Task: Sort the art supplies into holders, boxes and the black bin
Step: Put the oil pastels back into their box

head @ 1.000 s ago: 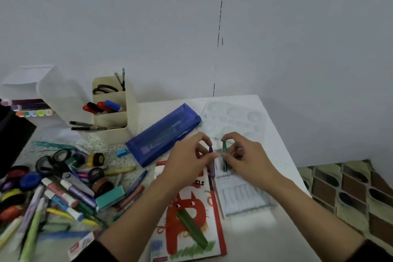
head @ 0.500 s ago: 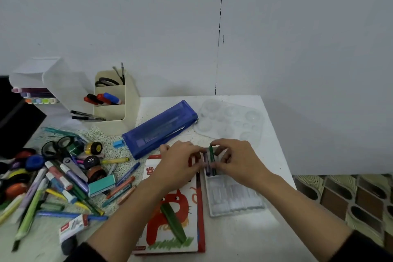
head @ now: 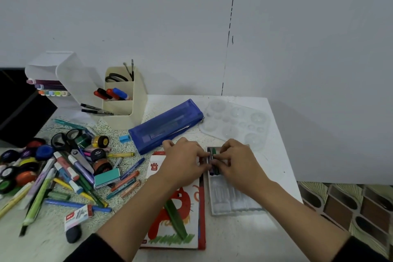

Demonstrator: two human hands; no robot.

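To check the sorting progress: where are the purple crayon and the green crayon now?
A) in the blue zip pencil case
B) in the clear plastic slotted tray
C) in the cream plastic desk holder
B: the purple crayon and green crayon lie at the far end of the clear plastic slotted tray, held between the left hand and right hand.

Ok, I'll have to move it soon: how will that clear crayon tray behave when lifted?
Probably light and a bit floppy: the clear crayon tray looks like thin moulded plastic, most slots bare. Lifted by one end, it may flex or twist. The crayons at its far end could roll out if it tilts.
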